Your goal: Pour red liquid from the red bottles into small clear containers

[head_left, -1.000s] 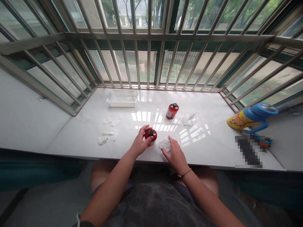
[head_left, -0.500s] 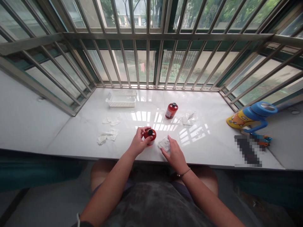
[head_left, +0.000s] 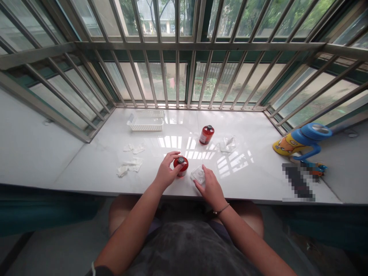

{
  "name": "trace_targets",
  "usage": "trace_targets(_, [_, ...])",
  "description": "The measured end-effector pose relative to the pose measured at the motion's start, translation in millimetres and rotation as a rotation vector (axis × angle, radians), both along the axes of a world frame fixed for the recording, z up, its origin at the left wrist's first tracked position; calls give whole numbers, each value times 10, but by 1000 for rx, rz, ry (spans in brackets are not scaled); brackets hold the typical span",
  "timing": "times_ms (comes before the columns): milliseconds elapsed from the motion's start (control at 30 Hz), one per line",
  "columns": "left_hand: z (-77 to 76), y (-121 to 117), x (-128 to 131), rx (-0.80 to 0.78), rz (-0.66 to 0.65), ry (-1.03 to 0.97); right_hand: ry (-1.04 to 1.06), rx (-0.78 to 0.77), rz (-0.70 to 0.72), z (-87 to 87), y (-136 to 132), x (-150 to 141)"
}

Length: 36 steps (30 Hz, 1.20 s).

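Note:
A red bottle (head_left: 181, 171) with a black cap stands on the white counter near its front edge. My left hand (head_left: 167, 170) is curled around the bottle's left side, the thumb across its front and the fingers behind. To the right lies a small clear plastic box (head_left: 197, 174). My right hand (head_left: 212, 186) grips this box at its right edge, thumb at the near side and fingers at the far side. A second red bottle (head_left: 206, 135) with a black cap and a pale label stands farther back.
A white perforated basket (head_left: 146, 125) sits at the back left, with crumpled white tissues (head_left: 130, 166) in front of it. Crumpled clear plastic (head_left: 228, 144) lies right of the far bottle. A blue and yellow flask (head_left: 301, 138) stands at the right. Metal bars (head_left: 198, 46) close off the window.
The bottle in my left hand has tipped from leaning towards me to more upright. My right hand stays at the plastic box. The whole view has shifted slightly.

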<state>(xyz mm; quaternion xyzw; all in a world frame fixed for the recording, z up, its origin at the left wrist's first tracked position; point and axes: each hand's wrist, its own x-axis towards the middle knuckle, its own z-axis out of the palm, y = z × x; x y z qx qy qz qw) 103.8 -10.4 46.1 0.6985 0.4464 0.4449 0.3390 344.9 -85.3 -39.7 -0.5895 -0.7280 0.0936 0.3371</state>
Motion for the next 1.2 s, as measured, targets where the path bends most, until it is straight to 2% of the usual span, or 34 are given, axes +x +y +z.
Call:
trace_targets(167, [142,23,-67,98,93,6,8,-9,2,8,0,4])
trace_targets(267, [185,87,-300,196,231,184,6,-13,-3,1,2,1])
trace_targets(333, [141,135,-508,226,304,446,7,-11,-9,-7,3,-6])
trace_targets(433, [-19,163,-795,137,336,873,14,-1,-19,-15,5,-20])
trace_targets(533, [-193,125,-967,65,339,974,15,6,-19,-13,6,-26])
trace_targets(667, [-311,55,-1050,25,333,950,3,-1,-13,-7,8,-20])
trace_targets(867, [-272,-12,-976,33,248,787,6,2,-15,-7,-1,-18])
trace_targets(967, [-229,-81,-771,18,165,604,12,2,-10,-15,5,-16])
trace_targets(1067, [-227,-127,-472,-153,71,285,7,1,6,-26,34,-7])
trace_targets(1200, [-286,-96,-112,-283,27,92,-25,0,46,19,69,15])
